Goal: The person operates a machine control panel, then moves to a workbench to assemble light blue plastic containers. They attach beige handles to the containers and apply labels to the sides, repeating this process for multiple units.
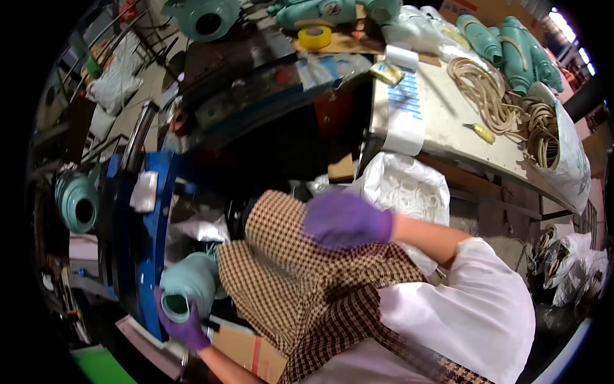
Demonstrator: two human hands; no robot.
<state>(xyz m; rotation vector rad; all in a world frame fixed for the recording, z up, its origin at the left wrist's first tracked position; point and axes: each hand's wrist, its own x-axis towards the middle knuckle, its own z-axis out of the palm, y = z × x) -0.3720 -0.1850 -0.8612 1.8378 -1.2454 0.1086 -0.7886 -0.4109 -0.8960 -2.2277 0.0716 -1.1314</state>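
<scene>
My left hand, in a purple glove, grips a pale teal, hollow, bottle-shaped vessel near its open mouth. The vessel lies tilted at the lower left, its mouth facing me, beside a blue metal frame. My right hand, also gloved in purple, is over my lap, above a brown checked apron. Motion smears its fingers, and nothing can be made out in it. A white bag with pale ring-like pieces inside stands just beyond my right hand.
Another teal vessel is at the left, and one sits on the dark machine. The pale table at the right holds cord-like coils, a small yellow-handled tool and several teal vessels. Yellow tape lies behind.
</scene>
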